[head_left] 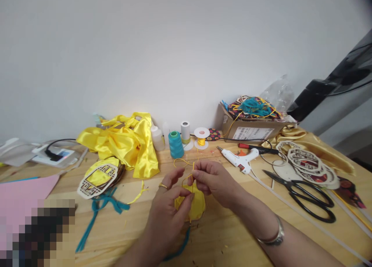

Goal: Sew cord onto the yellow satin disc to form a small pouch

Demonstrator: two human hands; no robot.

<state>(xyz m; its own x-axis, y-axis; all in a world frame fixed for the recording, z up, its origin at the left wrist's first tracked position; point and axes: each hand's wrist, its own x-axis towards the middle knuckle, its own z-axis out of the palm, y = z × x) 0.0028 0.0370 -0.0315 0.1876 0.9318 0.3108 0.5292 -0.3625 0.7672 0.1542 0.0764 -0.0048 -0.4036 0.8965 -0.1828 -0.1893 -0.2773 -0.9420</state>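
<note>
My left hand [168, 209] pinches a small yellow satin piece [197, 205] just above the wooden table [122, 224], with a ring on one finger. My right hand [213, 180] pinches a thin yellow cord [183, 161] that loops up from the piece. Both hands meet at the table's middle, fingers closed on the piece and cord. A teal ribbon end [178, 251] hangs below my left wrist.
Yellow satin cloth [124, 143] and a wooden lattice ornament [97, 178] lie left, with teal ribbon [101, 209] and pink paper [23, 193]. Thread spools [176, 144] stand behind. A glue gun [240, 158], black scissors [308, 195], lattice cutouts [308, 162] and a cardboard box [251, 129] sit right.
</note>
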